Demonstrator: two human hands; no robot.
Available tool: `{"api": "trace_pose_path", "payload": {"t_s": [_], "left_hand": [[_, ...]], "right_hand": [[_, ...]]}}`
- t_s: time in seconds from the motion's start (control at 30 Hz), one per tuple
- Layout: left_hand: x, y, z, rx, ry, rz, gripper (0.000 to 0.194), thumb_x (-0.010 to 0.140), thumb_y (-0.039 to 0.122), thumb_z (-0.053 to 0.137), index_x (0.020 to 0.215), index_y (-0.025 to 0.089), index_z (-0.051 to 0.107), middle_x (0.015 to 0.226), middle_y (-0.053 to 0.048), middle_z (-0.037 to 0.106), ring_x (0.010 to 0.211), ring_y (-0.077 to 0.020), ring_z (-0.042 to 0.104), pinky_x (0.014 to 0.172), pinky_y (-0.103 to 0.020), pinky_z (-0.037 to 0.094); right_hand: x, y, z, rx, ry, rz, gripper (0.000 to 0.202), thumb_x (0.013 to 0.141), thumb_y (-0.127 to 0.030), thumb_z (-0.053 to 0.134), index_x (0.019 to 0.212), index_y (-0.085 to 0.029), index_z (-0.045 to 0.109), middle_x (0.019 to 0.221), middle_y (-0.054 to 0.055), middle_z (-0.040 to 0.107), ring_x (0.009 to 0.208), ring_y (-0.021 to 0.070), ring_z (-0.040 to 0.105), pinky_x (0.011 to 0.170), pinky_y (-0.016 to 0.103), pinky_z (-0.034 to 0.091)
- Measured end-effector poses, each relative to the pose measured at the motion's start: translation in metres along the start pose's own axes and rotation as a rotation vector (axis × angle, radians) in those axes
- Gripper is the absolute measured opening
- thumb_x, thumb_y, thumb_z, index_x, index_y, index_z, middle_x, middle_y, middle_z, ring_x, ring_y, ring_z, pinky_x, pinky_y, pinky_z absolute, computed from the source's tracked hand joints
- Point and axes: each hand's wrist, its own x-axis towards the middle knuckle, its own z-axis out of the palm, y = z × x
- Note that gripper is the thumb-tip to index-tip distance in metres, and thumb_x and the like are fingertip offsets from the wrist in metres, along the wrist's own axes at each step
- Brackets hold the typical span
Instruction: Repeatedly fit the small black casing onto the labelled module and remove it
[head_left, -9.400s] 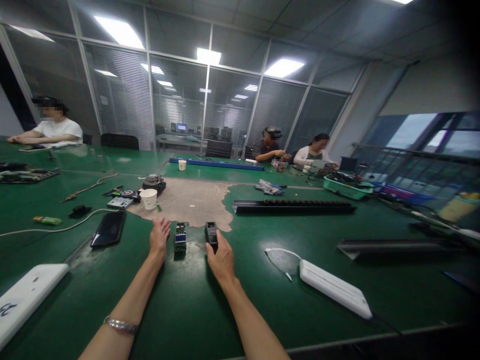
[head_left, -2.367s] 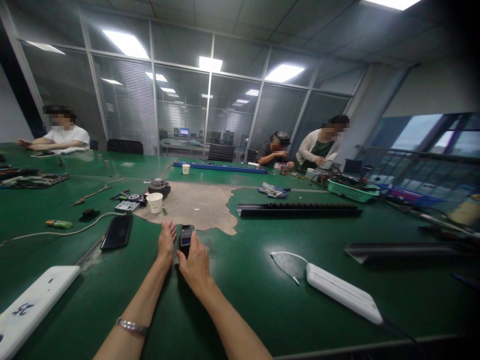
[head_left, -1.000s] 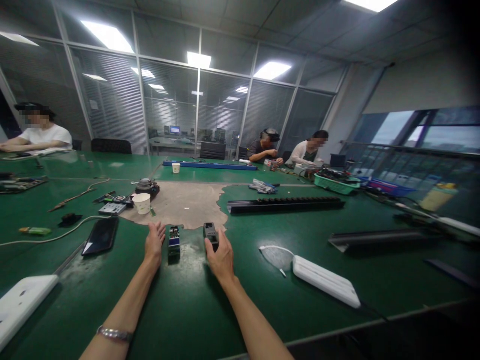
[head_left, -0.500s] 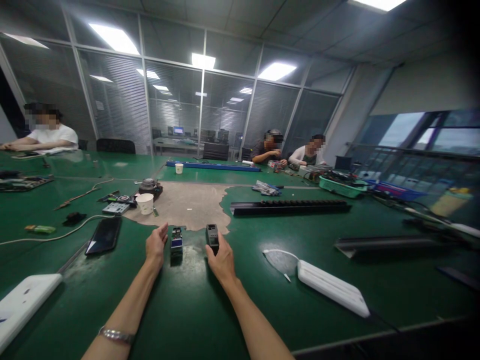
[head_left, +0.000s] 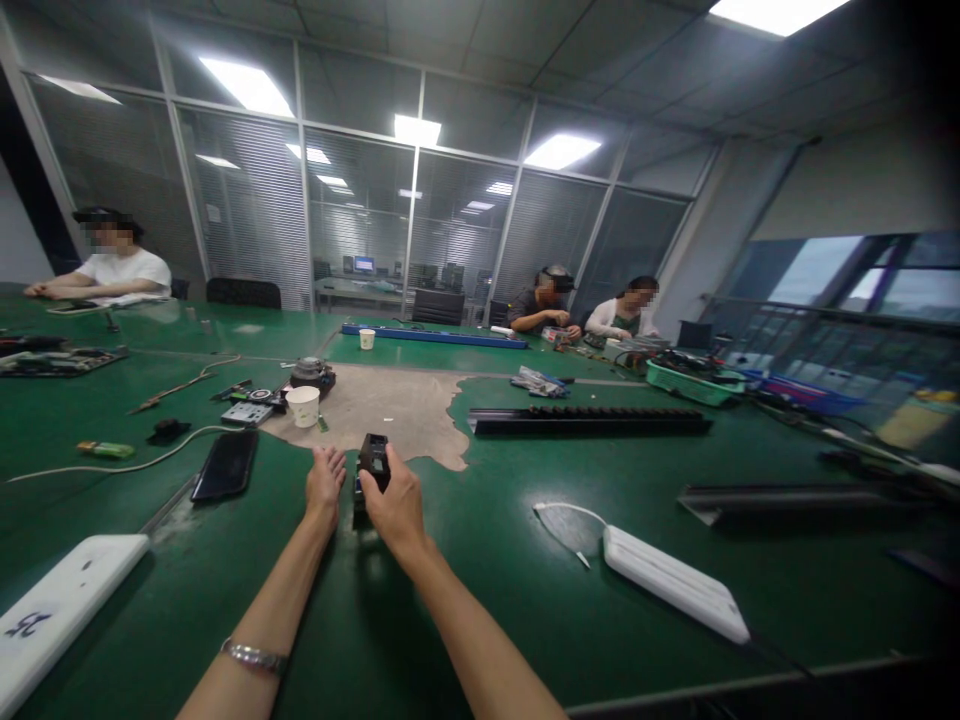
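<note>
My right hand (head_left: 397, 505) grips a small dark plastic housing (head_left: 374, 456) between thumb and fingers. The housing is over a small circuit board module (head_left: 360, 514) on the green table and hides most of it; whether the two touch I cannot tell. My left hand (head_left: 325, 487) rests on its side on the table just left of the module, fingers stretched out and holding nothing.
A phone (head_left: 225, 466), a paper cup (head_left: 303, 407) and electronic parts (head_left: 249, 412) lie left. A white power strip (head_left: 71, 610) sits front left; a white power adapter (head_left: 671, 580) and black rails (head_left: 589, 421) lie right. Several people sit across the table.
My right hand has moved left with the housing, from beside the circuit board module to over it. My left hand stays beside the module. The view has shifted slightly.
</note>
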Motion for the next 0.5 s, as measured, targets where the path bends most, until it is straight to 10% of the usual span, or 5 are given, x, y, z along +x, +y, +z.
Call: {"api": "trace_pose_path", "payload": {"t_s": [0.5], "left_hand": [[0.001,0.002,-0.003,0.000,-0.022,-0.014,0.070,0.088,0.060,0.025,0.132,0.009,0.043,0.134,-0.019,0.045,0.122,-0.0211,0.045,0.101,-0.032,0.034]], "right_hand": [[-0.028,0.002,0.035,-0.190,-0.132,0.024,0.066,0.076,-0.027,0.062,0.134,-0.009,0.037,0.119,0.020,0.055,0.108,0.0297,0.055,0.088,0.038,0.043]]}}
